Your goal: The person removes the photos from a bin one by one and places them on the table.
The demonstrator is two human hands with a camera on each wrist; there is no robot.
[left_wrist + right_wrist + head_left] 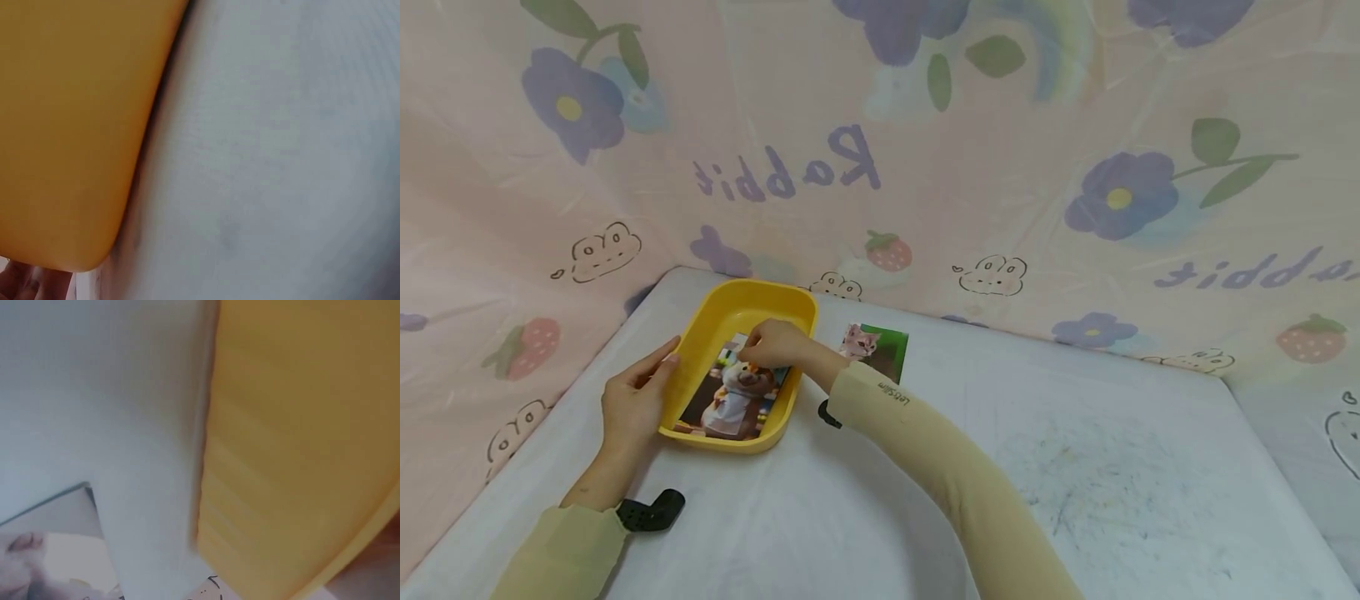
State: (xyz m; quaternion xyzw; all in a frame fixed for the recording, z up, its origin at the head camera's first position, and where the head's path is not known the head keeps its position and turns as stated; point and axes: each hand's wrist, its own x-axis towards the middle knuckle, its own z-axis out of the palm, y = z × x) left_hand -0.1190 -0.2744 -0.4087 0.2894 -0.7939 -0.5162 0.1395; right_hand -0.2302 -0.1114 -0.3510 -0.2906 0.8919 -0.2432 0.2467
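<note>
A yellow tray (715, 321) is sitting on the white table (1075, 467), near its far left corner, and serves as the landmark here. Inside the tray a picture card (733, 398) showing a bear-like figure is lying flat on the bottom, filling most of it. The right hand (775, 343) is reaching over the tray's right rim, fingers curled down and touching the upper end of that card; whether they are actually pinching it or only pressing on it cannot be told from the head view. The left hand (634, 402) is resting against the tray's left outer wall, fingers straight and relaxed, steadying it rather than wrapping round it. Just to the right of the tray, a second card (876, 348) with a cat on green is lying flat on the table, apart from the tray. The wrist views are giving only blurred close-ups of the yellow wall and the white surface beside it.
</note>
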